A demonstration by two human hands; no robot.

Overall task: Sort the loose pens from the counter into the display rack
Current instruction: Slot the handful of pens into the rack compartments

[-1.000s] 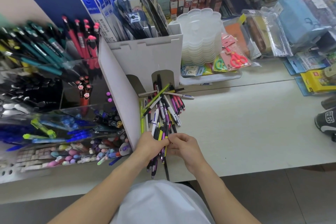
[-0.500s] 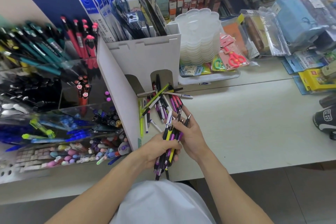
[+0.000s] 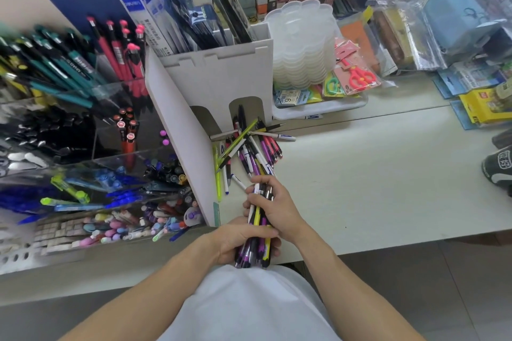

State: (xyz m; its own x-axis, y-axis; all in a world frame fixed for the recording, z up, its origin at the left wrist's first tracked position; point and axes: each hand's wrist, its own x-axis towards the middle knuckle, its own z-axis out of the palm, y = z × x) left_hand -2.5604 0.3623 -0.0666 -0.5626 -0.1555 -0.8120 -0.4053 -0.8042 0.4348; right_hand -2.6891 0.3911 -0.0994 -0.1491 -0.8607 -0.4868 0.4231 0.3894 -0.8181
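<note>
Head view: left hand (image 3: 235, 241) and right hand (image 3: 273, 206) both clenched around pen bundle (image 3: 256, 235).

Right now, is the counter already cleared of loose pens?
No: a pile of loose pens lies on the counter beyond the bundle gripped in both hands.

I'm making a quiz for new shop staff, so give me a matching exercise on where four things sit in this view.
Things:
1. bundle of pens
2. loose pens
3. red scissors
4. pink-capped pens

Places:
A. upper compartment of the display rack
B. gripped in both hands, left hand and right hand
C. sealed packet beside the stacked clear trays
D. piled on the counter against the white divider

Pairs: 1-B, 2-D, 3-C, 4-A
</note>
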